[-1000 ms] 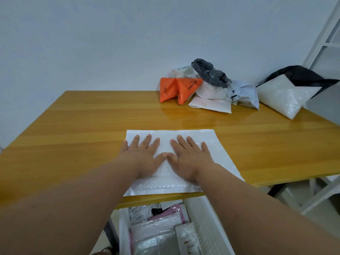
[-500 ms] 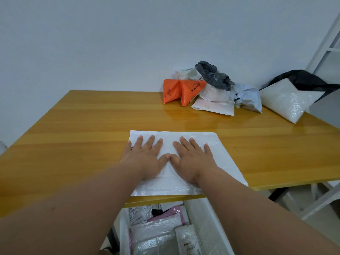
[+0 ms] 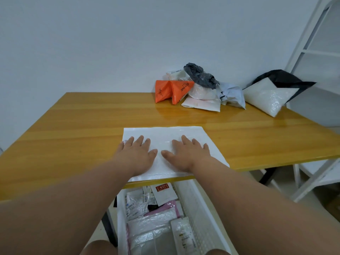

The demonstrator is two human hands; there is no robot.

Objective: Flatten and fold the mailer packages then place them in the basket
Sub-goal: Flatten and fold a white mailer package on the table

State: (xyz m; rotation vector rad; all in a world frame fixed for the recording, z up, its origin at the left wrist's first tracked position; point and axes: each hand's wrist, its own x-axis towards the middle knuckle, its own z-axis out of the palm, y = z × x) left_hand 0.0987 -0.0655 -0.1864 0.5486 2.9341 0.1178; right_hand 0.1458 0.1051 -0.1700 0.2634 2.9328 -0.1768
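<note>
A white mailer (image 3: 165,137) lies flat on the table (image 3: 73,126), at the near edge, its near border at or just past that edge. Its long axis seems to run left to right, parallel to the table's front, though the wide lens and the arms covering its near part make that hard to judge; its far edge is straight and square to the view.

The left hand (image 3: 137,153) rests palm down on the mailer's left half, fingers straight and spread, pointing away toward the wall. The right hand (image 3: 187,153) lies the same way on the right half, flat and spread. The two thumbs point at each other near the mailer's middle, apart by a small gap.

Below the table's front edge stands a white basket (image 3: 198,208) holding several mailers, white, clear and pink.

At the far right of the table is a pile (image 3: 198,89) of unflattened mailers: orange, grey, white. Just beside it sits a bubble mailer (image 3: 265,97) leaning on something black.
</note>
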